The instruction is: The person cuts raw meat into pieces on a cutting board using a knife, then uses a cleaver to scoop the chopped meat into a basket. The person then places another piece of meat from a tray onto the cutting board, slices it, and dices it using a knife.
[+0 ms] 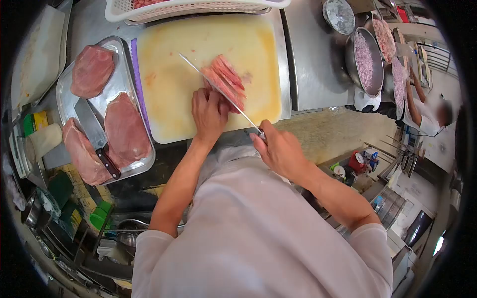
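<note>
My right hand (pixel 284 151) is wrapped round the handle of a long knife (pixel 240 112). The thin blade slants up and left across strips of raw meat (pixel 226 73). Just left of the blade, my left hand (pixel 207 111) has its fingers curled down onto the near side of the meat, holding it against the cutting board (pixel 174 99). Part of the meat is hidden under those fingers and behind the blade. Some strips lie on the far side of the blade, and small scraps dot the board.
Left of the board, a metal tray (pixel 124 45) bears large raw meat slabs (pixel 127 130) and a cleaver (pixel 91 124). A white basket (pixel 198 9) with meat stands behind the board. Metal bowls (pixel 376 82) of chopped pink food stand at right, near another person (pixel 422 111).
</note>
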Demonstrator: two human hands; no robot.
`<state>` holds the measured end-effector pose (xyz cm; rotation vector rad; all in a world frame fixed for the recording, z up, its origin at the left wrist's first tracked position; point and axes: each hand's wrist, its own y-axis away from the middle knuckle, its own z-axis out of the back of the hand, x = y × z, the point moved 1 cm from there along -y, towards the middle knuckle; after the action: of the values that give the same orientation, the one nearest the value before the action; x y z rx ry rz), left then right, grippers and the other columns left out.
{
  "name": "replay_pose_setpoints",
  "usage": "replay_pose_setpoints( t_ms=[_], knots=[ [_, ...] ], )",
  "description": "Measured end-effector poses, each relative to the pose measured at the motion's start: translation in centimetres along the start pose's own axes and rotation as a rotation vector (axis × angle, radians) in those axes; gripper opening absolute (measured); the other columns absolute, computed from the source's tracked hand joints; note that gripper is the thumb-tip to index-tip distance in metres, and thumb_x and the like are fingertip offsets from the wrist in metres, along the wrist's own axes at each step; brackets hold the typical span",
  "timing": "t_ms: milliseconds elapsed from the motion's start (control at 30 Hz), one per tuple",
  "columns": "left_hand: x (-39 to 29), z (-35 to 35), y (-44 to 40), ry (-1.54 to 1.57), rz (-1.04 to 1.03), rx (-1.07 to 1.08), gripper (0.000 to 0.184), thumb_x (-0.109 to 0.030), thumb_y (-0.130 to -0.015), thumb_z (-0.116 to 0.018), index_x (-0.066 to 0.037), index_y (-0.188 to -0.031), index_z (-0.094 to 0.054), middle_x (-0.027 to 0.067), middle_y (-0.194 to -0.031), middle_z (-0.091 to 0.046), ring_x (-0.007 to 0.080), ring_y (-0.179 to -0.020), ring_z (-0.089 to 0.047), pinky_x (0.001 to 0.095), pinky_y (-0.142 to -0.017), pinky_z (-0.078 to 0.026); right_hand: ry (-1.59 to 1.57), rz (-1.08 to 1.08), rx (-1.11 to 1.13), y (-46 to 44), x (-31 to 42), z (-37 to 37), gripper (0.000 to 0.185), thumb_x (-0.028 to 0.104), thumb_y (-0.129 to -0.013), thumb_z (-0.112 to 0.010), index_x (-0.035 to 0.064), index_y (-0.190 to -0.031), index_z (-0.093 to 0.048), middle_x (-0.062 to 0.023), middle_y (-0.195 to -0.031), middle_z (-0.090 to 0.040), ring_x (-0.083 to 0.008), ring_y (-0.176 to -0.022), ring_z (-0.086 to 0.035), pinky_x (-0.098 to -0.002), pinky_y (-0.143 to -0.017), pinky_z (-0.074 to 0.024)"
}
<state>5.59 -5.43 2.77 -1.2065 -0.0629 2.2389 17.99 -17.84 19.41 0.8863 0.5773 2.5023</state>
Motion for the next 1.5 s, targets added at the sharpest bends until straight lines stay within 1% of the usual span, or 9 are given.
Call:
replay_pose_setpoints(
  t_ms=[133, 300, 567, 667, 867, 967, 1267, 1333, 1500],
  knots=[
    [0.7, -0.3, -0.1, 0.021, -0.030, -0.013, 0.017, -0.012, -0.083, -0.066, -0.004, -0.098, -0.063, 0.0187, -0.096, -0.054, 0.0388, -0.091, -0.054, 0.0514, -0.081, -0.045, -0.047, 0.139, -0.061, -5.0, 0.5, -0.7, 0.027, 0.021, -0.105, -0.063, -0.0036, -0.105, -0.051, -0.0245, -0.064, -0.061, -0.0511, -0.066, -0.061, -0.0546, -0.059, -0.0467],
    [0.4, -0.1, -0.2, 0.064, -0.073, -0.051, 0.018, -0.014, -0.086, -0.065, -0.005, -0.100, -0.062, 0.0188, -0.096, -0.054, 0.0400, -0.092, -0.054, 0.0515, -0.082, -0.044, 0.001, 0.198, -0.109, -9.9, 0.7, -2.2, 0.034, 0.029, -0.102, -0.062, -0.0042, -0.103, -0.054, -0.0284, -0.075, -0.067, -0.0505, -0.073, -0.066, -0.0584, -0.066, -0.0523],
    [0.5, -0.7, 0.2, 0.013, -0.041, -0.041, 0.019, -0.011, -0.085, -0.064, -0.003, -0.103, -0.063, 0.0202, -0.098, -0.055, 0.0415, -0.093, -0.055, 0.0530, -0.085, -0.044, 0.004, 0.000, 0.066, -2.1, -0.5, 0.9, 0.035, 0.029, -0.104, -0.063, -0.0035, -0.115, -0.055, -0.0290, -0.072, -0.066, -0.0527, -0.071, -0.065, -0.0584, -0.065, -0.0505],
    [0.9, -1.1, 0.2, -0.018, -0.057, -0.077, 0.020, -0.011, -0.086, -0.064, -0.003, -0.104, -0.063, 0.0204, -0.099, -0.056, 0.0420, -0.094, -0.056, 0.0547, -0.085, -0.045, -0.022, 0.120, -0.052, -6.6, -2.7, -3.2, 0.036, 0.028, -0.103, -0.064, -0.0037, -0.117, -0.056, -0.0281, -0.071, -0.066, -0.0524, -0.072, -0.066, -0.0581, -0.067, -0.0513],
    [0.6, -0.6, 0.0, 0.016, -0.067, -0.041, 0.016, -0.009, -0.089, -0.061, -0.001, -0.103, -0.061, 0.0213, -0.098, -0.055, 0.0438, -0.093, -0.055, 0.0554, -0.083, -0.045, -0.017, 0.192, -0.068, -7.1, -1.2, -1.9, 0.041, 0.031, -0.103, -0.062, -0.0075, -0.118, -0.055, -0.0288, -0.075, -0.069, -0.0508, -0.073, -0.069, -0.0580, -0.068, -0.0541],
    [0.9, -0.9, 0.4, 0.008, -0.060, -0.033, 0.016, -0.008, -0.089, -0.060, 0.000, -0.104, -0.060, 0.0222, -0.098, -0.055, 0.0445, -0.092, -0.055, 0.0559, -0.082, -0.045, -0.008, 0.020, 0.099, -3.8, -1.2, 0.5, 0.042, 0.033, -0.103, -0.062, -0.0077, -0.113, -0.057, -0.0285, -0.077, -0.069, -0.0507, -0.075, -0.069, -0.0571, -0.069, -0.0545],
    [0.3, -0.2, 0.1, 0.019, -0.105, -0.026, 0.010, -0.005, -0.098, -0.058, 0.002, -0.106, -0.059, 0.0217, -0.098, -0.057, 0.0431, -0.093, -0.056, 0.0512, -0.082, -0.046, -0.119, 0.225, -0.146, -11.2, -4.8, -3.7, 0.044, 0.037, -0.105, -0.061, -0.0061, -0.112, -0.063, -0.0302, -0.077, -0.068, -0.0496, -0.076, -0.068, -0.0545, -0.072, -0.0532],
    [0.0, 0.3, 0.2, 0.062, -0.136, -0.050, 0.012, -0.009, -0.102, -0.060, 0.001, -0.108, -0.061, 0.0203, -0.099, -0.059, 0.0401, -0.094, -0.056, 0.0494, -0.083, -0.047, -0.161, 0.180, -0.107, -9.2, -3.9, -1.5, 0.043, 0.037, -0.105, -0.061, -0.0059, -0.111, -0.063, -0.0303, -0.076, -0.067, -0.0489, -0.076, -0.068, -0.0538, -0.070, -0.0522],
    [0.3, -0.1, 0.5, 0.073, -0.100, -0.065, 0.012, -0.003, -0.092, -0.063, 0.000, -0.104, -0.062, 0.0200, -0.095, -0.057, 0.0416, -0.090, -0.055, 0.0516, -0.081, -0.046, -0.075, 0.121, -0.049, -0.6, -2.4, 1.0, 0.034, 0.030, -0.103, -0.062, -0.0040, -0.104, -0.059, -0.0271, -0.070, -0.066, -0.0502, -0.070, -0.066, -0.0571, -0.065, -0.0528]
  ],
)
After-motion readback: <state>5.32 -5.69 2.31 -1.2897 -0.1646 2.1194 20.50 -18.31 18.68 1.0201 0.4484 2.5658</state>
